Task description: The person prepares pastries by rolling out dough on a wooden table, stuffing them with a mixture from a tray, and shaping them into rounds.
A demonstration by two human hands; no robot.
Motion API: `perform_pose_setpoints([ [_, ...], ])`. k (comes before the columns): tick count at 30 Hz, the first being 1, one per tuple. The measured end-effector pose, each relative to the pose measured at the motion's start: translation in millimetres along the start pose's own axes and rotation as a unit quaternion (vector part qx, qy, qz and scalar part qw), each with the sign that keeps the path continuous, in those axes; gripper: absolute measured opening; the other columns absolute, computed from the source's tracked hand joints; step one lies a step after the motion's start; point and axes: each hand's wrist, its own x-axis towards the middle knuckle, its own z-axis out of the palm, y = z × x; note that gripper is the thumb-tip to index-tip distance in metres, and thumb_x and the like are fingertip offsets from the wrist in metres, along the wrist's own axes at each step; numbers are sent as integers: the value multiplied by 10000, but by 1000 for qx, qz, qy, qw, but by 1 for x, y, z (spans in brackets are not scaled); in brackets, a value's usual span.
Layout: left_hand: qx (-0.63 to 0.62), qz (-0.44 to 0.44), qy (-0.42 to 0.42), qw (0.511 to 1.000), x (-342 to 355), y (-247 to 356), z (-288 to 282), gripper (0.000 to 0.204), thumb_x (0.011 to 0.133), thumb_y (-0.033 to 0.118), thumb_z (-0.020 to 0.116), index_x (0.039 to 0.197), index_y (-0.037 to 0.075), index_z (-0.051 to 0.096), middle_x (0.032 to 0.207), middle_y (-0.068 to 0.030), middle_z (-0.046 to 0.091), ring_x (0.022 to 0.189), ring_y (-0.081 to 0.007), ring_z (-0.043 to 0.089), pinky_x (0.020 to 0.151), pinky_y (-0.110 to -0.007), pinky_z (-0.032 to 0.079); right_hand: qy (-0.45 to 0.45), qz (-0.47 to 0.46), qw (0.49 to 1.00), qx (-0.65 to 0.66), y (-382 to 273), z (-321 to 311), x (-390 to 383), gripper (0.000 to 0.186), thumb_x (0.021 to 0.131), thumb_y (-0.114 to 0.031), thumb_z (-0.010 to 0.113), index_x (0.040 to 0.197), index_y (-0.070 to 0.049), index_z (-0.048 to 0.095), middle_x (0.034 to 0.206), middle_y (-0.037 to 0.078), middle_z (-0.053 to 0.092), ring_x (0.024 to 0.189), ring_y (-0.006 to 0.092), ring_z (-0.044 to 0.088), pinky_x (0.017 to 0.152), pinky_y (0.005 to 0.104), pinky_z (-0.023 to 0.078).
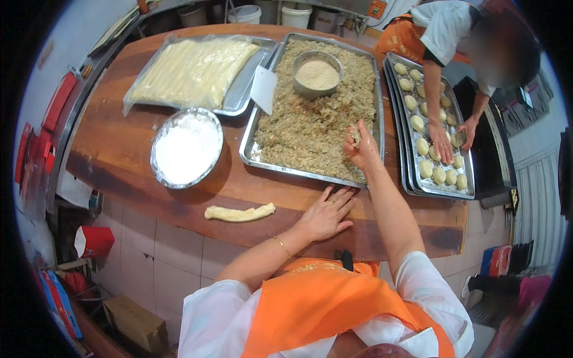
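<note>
Where tiles (pixel 174 252) flank the wooden table (pixel 113 143), the left hand (pixel 325 216) lies spread, the right hand (pixel 366 150) gripping probable filling (pixel 356 136).

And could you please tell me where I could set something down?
The table is bare between its left edge and the white-powder bowl, and right of the right forearm, in front of the dough-ball tray. Its far side is crowded, the filling tray beside the covered-dough tray.

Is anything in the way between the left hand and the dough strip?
Nothing visible: the left hand rests on the wooden table, and only tabletop separates it from the dough strip.
</note>
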Motion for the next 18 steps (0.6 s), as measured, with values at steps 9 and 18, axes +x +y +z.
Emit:
perform_pose_setpoints([
  [9, 30, 8, -8, 999, 0, 1, 3, 595, 989, 443, 538, 1438, 54, 500, 1494, -157, 470, 1449, -319, 359, 1196, -534, 248, -128, -113, 985, -10, 2, 11, -35, 372, 1046, -461, 523, 866, -138, 553, 692, -38, 518, 453, 54, 347, 421, 212, 247],
  [18, 10, -3, -4, 1000, -4, 2, -2, 573, 971, 384, 582, 1423, 42, 498, 1473, -174, 476, 1439, -338, 363, 1186, -531, 261, -46, -133, 989, -44, 2, 17, -38, 423, 1049, -509, 485, 945, -117, 605, 700, -11, 540, 510, 87, 451, 464, 231, 359],
])
